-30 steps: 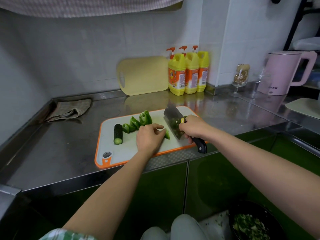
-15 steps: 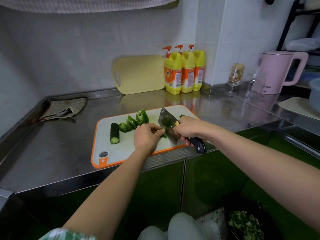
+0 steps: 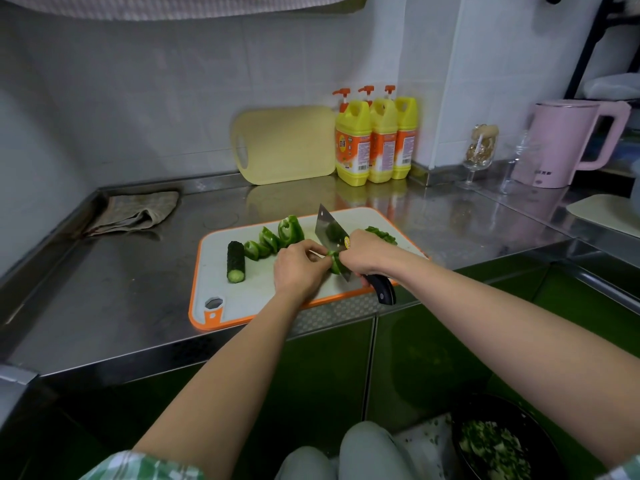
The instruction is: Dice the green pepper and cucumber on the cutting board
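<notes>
A white cutting board with an orange rim [image 3: 221,282] lies on the steel counter. On it sit a dark cucumber piece [image 3: 236,261], a row of green pepper strips [image 3: 275,237] and cut pepper bits [image 3: 381,234] at the far right. My left hand [image 3: 299,268] holds a pepper strip [image 3: 334,263] down with curled fingers. My right hand [image 3: 367,252] grips the black handle of a cleaver [image 3: 330,233], whose blade stands against that strip beside my left fingertips.
A yellow board [image 3: 287,147] leans on the wall next to three yellow detergent bottles [image 3: 375,140]. A folded cloth [image 3: 135,213] lies at the back left. Glasses [image 3: 479,154] and a pink kettle [image 3: 568,143] stand at right. A dark bowl of chopped greens [image 3: 498,448] sits below.
The cleaver and my left hand have shifted slightly left along the pepper strip between cuts. The camera view has drifted a little.
</notes>
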The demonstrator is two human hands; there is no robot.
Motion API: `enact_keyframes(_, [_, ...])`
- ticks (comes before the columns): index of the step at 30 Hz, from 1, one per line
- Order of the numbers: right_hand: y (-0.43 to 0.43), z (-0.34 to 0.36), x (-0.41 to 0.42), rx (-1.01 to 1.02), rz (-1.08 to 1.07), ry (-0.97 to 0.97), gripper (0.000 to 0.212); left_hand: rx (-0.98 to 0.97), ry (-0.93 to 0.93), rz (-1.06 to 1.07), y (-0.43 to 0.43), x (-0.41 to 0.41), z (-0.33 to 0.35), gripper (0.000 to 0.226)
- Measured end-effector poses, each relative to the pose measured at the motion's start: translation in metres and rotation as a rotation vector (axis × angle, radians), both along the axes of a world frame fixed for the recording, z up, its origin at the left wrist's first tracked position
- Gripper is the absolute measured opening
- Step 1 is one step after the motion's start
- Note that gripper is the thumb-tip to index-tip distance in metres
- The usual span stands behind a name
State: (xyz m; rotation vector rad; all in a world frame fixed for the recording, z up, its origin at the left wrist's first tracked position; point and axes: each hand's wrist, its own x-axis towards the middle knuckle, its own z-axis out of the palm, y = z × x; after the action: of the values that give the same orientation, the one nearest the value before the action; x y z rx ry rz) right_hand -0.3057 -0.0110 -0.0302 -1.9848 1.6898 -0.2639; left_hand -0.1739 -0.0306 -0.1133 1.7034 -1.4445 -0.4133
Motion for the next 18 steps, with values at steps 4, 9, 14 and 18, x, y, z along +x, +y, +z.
enact_keyframes(4, [-0.005,-0.002,-0.004,-0.005,-0.03,-0.02,0.014,0.005,0.034,-0.005,0.003,0.001,0.001,0.013])
enact_keyframes(9, [-0.007,-0.003,-0.018,-0.051,-0.046,-0.129,0.014,0.001,0.068,0.029,0.005,0.001,0.002,0.012])
enact_keyframes(14, [0.008,0.002,-0.019,-0.05,0.008,-0.081,0.015,0.023,0.059,0.061,0.004,-0.002,0.003,0.018])
enact_keyframes(18, [0.011,0.0,-0.017,-0.047,0.011,-0.101,0.018,0.05,0.051,0.096,0.002,-0.003,0.004,0.021])
